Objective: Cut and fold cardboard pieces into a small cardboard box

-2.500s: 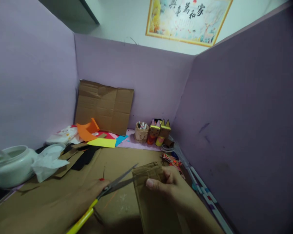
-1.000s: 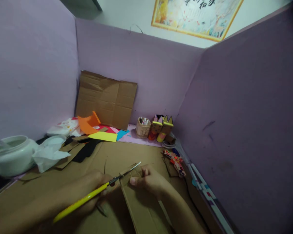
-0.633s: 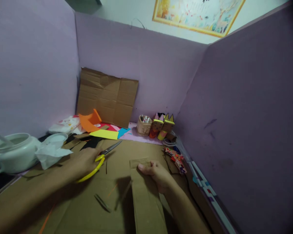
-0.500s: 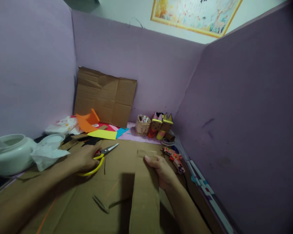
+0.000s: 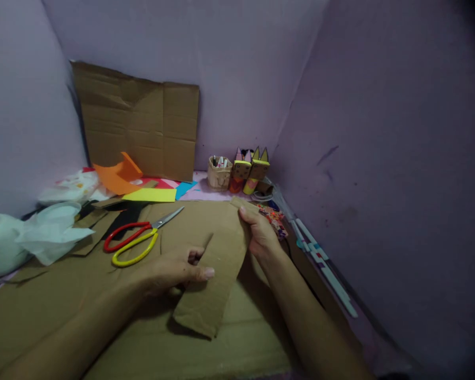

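Both hands were on the same thing from where I sat at the far end of the feed: a long, tan, creased cardboard strip (image 5: 217, 274), held at a slant above the table covering. I had the left hand (image 5: 182, 268) pinching its near-left edge, thumb on top, and the right hand (image 5: 261, 235) gripping it near the far end, thumb on top too. Couldn't really see the fingers tucked underneath.

Just past the left hand, scissors with one red and one yellow handle (image 5: 155, 230) lay flat on a big brown cardboard sheet (image 5: 150, 351), blades together. A multicoloured patterned piece (image 5: 276, 219) sat right beside the right hand.

Further out I had a flat yellow paper piece (image 5: 154, 195), a curled orange sheet (image 5: 116, 177), a tan basket of pens (image 5: 219, 178) and two eared cardboard figures (image 5: 258, 171). Behind those, a creased brown cardboard panel (image 5: 142, 121) leaned on the pale purple wall (image 5: 241, 68).
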Demonstrator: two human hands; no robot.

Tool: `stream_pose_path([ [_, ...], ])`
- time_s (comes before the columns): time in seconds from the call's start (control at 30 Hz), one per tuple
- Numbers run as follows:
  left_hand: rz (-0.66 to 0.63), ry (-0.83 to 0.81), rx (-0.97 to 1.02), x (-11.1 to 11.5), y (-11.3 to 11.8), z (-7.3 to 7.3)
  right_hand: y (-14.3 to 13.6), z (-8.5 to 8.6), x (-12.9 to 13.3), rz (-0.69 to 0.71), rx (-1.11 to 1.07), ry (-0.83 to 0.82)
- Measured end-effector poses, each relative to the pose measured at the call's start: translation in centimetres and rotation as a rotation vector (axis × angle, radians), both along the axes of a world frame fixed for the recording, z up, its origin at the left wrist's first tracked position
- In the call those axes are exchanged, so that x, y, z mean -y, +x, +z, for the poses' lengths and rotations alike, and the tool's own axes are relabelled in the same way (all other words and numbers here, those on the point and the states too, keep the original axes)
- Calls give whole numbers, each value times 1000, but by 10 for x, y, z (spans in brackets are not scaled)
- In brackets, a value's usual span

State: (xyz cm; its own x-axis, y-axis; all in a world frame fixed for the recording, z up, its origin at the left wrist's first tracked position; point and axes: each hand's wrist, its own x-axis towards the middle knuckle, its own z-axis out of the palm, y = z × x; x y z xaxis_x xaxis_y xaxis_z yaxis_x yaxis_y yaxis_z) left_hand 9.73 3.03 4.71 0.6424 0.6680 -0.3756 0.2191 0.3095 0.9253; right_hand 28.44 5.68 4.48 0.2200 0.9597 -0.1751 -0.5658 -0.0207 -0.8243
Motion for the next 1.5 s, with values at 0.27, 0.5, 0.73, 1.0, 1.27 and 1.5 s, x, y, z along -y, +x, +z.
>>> stream_pose_path([
  [0.27, 239, 563, -418, -8, -9, 21, -17, 4, 10, -105, 145, 3],
  [0.5, 108, 1279, -1073, 16, 5, 21, -67, 7, 41, 189, 150, 145],
  [0.73, 66, 1282, -693, 29, 14, 15, -43, -2, 23, 142, 86, 107],
  [1.0, 575, 366, 8, -41, -22, -2, -42, -8, 22, 266, 57, 72],
  [1.27, 427, 188, 235, -24, -4, -15, -44, -14, 22, 311, 75, 70],
  [1.5, 446, 202, 250, -25, -2, -21, -47, -15, 24, 323, 91, 70],
])
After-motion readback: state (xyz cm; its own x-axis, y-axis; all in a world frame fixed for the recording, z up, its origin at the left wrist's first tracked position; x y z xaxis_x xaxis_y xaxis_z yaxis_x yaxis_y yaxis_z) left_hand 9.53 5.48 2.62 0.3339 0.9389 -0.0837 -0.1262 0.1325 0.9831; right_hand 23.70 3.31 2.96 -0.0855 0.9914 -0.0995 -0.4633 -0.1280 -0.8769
